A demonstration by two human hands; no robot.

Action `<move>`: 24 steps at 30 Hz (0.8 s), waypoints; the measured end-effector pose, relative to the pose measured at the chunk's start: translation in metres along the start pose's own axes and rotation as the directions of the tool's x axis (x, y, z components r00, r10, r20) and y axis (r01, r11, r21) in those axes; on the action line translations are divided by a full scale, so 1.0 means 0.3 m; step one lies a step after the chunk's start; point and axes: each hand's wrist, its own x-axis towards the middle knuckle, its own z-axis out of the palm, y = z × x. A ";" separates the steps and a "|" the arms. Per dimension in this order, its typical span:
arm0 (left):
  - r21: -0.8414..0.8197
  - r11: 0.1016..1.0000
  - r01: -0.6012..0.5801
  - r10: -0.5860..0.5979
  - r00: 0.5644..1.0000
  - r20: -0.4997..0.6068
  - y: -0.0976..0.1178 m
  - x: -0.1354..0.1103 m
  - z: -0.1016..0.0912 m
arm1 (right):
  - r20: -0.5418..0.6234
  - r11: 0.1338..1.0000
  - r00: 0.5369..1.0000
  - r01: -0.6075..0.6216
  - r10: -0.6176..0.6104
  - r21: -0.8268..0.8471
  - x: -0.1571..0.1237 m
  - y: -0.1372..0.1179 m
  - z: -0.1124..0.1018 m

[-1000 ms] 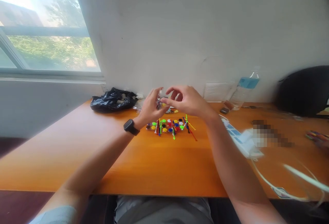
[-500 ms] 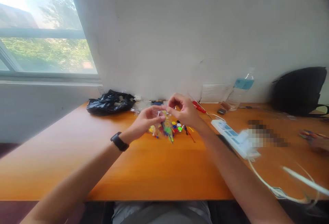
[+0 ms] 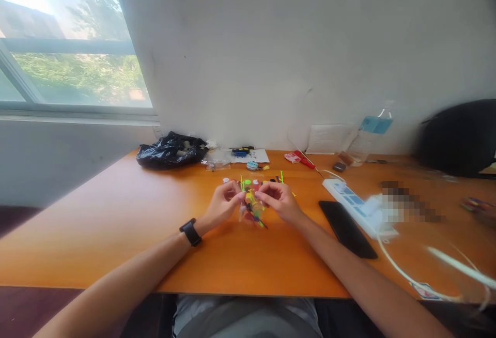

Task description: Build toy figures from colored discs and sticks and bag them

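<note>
Between my two hands hangs a clear plastic bag point(image 3: 253, 211) with small green, yellow, red and dark pieces in it. My left hand point(image 3: 225, 199), below a black wristband, pinches the bag's upper left edge. My right hand point(image 3: 282, 201) pinches the upper right side, thumb against fingertips. Just behind the bag, small coloured plastic pieces point(image 3: 247, 182) lie scattered on the table, partly hidden by my fingers. A bright green stick-like piece point(image 3: 282, 177) shows behind my right hand.
On the wooden table point(image 3: 96, 224), a black plastic bag point(image 3: 170, 151) lies at the back left. At right are a black phone-like slab point(image 3: 347, 229), a white power strip point(image 3: 358, 208) with cables, a clear bottle point(image 3: 375, 125) and a black bag point(image 3: 459, 139). A screwdriver with red handle point(image 3: 304, 159) lies behind.
Both hands have come down and nearer with the plastic bag, and are farther apart. More of the table behind them and the dark slab at right now show.
</note>
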 end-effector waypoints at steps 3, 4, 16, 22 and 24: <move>-0.021 0.999 0.041 -0.037 0.986 0.162 0.010 0.007 -0.021 | -0.106 0.999 0.994 0.014 -0.011 0.030 -0.005 -0.012 0.013; -0.012 0.998 0.056 -0.053 0.982 0.182 0.011 0.008 -0.023 | -0.136 0.999 0.991 0.018 -0.013 0.031 -0.006 -0.017 0.016; -0.037 0.997 0.062 -0.058 0.992 0.114 0.034 0.018 -0.033 | -0.104 1.000 0.994 -0.018 0.019 0.010 0.007 0.017 0.034; -0.051 0.992 0.116 -0.114 0.993 0.033 0.031 0.021 -0.039 | -0.106 0.999 0.994 -0.013 0.018 0.045 0.013 0.028 0.017; -0.060 0.990 0.129 -0.127 0.991 0.033 0.033 0.023 -0.041 | -0.122 0.997 0.992 -0.029 0.037 0.065 0.020 0.032 0.004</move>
